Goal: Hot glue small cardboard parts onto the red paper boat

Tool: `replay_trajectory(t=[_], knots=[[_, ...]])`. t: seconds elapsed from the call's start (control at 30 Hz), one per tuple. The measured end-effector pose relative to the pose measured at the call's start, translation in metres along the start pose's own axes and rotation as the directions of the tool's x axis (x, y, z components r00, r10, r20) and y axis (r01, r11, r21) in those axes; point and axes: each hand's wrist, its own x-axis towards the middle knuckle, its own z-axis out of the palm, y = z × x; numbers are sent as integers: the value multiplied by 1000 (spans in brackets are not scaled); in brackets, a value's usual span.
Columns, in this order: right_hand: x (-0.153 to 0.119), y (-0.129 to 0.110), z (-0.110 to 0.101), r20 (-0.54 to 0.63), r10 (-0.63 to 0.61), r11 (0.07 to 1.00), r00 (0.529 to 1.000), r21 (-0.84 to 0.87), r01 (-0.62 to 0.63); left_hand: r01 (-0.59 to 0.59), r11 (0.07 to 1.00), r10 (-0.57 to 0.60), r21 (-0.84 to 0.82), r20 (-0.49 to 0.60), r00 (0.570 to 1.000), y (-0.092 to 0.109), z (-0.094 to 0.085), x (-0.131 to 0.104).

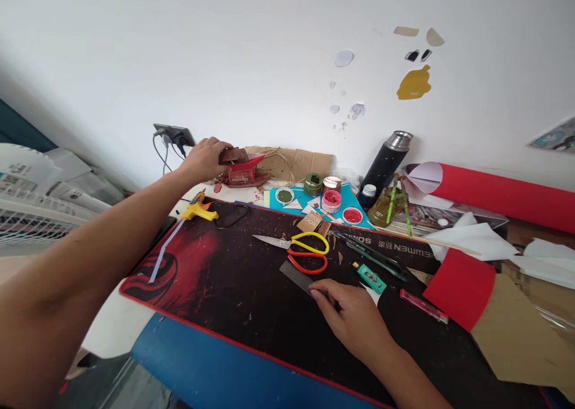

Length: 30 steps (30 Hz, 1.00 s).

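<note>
My left hand [209, 159] reaches to the back of the desk, its fingers round the brown upper part of a small red and brown model [242, 170]. In my right hand [348, 313], thumb and fingers pinch the end of a dark grey flat strip [295, 276] low over the black mat. Just beyond the strip lie scissors [309, 253] with one yellow and one red handle. A green box cutter [372, 256] and a small teal item [371, 278] are to the right of them.
A yellow glue gun [200, 210] lies at the mat's left. Open paint pots [331, 200] stand on blue paper [296, 197]. Behind are a black flask [386, 166] and a brush jar [386, 206]. Red card [462, 289] and cardboard [523, 331] lie right.
</note>
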Motion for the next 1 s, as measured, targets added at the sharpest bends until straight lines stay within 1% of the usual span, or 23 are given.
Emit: replay_trajectory(t=[0.13,0.23,0.33,0.53,0.77,1.0], knots=[[1,-1,-1,8,10,1000,1000,0,-10,-11,999,12,-35,6,1000,-4,15,13],[0,-1,-1,16,17,1000,1000,3,-17,-29,999,31,-41,42,999,-4,25,16],[0,-1,-1,24,15,1000,1000,-2,-15,-24,999,26,-34,57,998,-4,30,16],[1,-1,-1,38,10,1000,999,-3,-10,-35,999,35,1,68,997,-9,29,18],[1,-2,-2,53,30,1000,998,-8,-29,-51,998,53,-28,73,996,-9,27,14],[1,-2,-1,44,19,1000,999,-18,-18,-37,999,37,-6,80,996,-7,26,10]])
